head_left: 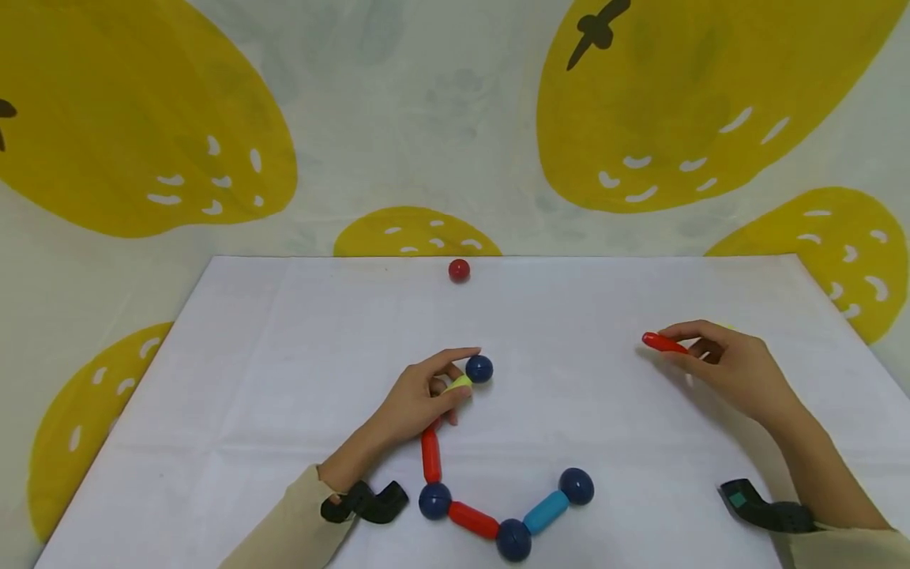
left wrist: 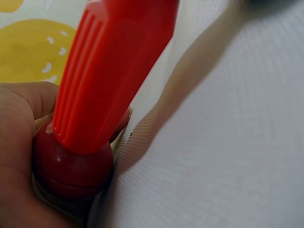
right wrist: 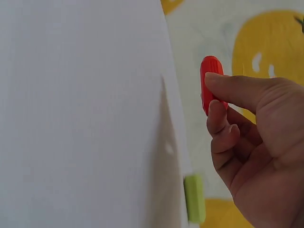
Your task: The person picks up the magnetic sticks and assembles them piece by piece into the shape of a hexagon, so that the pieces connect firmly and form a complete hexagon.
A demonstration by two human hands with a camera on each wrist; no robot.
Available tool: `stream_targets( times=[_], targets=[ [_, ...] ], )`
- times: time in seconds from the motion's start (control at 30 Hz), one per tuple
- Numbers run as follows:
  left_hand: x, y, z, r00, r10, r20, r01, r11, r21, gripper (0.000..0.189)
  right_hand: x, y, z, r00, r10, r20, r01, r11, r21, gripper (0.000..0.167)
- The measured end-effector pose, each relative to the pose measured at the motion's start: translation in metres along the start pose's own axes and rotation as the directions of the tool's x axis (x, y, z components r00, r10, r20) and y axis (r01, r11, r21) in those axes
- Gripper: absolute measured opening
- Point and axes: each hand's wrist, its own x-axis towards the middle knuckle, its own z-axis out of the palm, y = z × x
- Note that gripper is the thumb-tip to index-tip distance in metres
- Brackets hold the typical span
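In the head view my left hand (head_left: 408,401) holds a yellow-green toy rod (head_left: 460,382) between fingers and thumb, with a blue ball (head_left: 479,368) at its tip. The left wrist view shows a dark red ball (left wrist: 71,168) beside that hand, joined to a ribbed red rod (left wrist: 111,76). From there a chain runs toward me through a blue ball (head_left: 435,501), a second red rod (head_left: 474,521), another blue ball (head_left: 513,540) and a light blue rod (head_left: 546,513), ending in a blue ball (head_left: 577,486). Raised at the right, my right hand (head_left: 735,370) pinches a separate red rod (head_left: 663,342).
A lone red ball (head_left: 459,270) sits near the far edge of the white table (head_left: 320,316). Close to the table edge, a yellow-green rod (right wrist: 194,198) lies beyond my right hand. A cloth with yellow fruit prints (head_left: 426,118) hangs behind.
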Motion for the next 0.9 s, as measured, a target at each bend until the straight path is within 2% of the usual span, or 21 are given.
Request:
stream_targets(
  times=[0.17, 0.27, 0.47, 0.6, 0.7, 0.9],
  targets=[
    [0.001, 0.002, 0.000, 1.000, -0.011, -0.005, 0.011, 1.000, 0.005, 0.050, 0.005, -0.038, 0.016, 0.992, -0.124, -0.006, 0.125, 0.991, 0.046, 0.033],
    [0.000, 0.007, 0.000, 1.000, -0.019, -0.009, 0.019, 1.000, 0.005, 0.050, 0.008, -0.059, 0.026, 0.983, -0.182, 0.018, 0.180, 0.981, 0.075, 0.033],
    [-0.005, 0.027, -0.001, 1.000, -0.006, -0.004, 0.006, 1.000, -0.009, 0.047, 0.012, -0.088, 0.048, 0.965, -0.252, 0.070, 0.240, 0.960, 0.146, 0.035],
    [-0.007, 0.033, -0.001, 1.000, -0.021, -0.004, 0.021, 1.000, -0.004, 0.047, 0.015, -0.101, 0.064, 0.952, -0.283, 0.117, 0.260, 0.949, 0.179, 0.034],
    [-0.006, 0.030, 0.000, 0.999, -0.040, -0.003, 0.040, 0.999, -0.001, 0.048, 0.016, -0.108, 0.073, 0.948, -0.285, 0.144, 0.255, 0.947, 0.194, 0.033],
    [-0.001, 0.005, 0.002, 0.999, -0.042, -0.008, 0.042, 0.999, 0.011, 0.051, 0.020, -0.120, 0.086, 0.935, -0.315, 0.165, 0.277, 0.936, 0.219, 0.030]
  ],
)
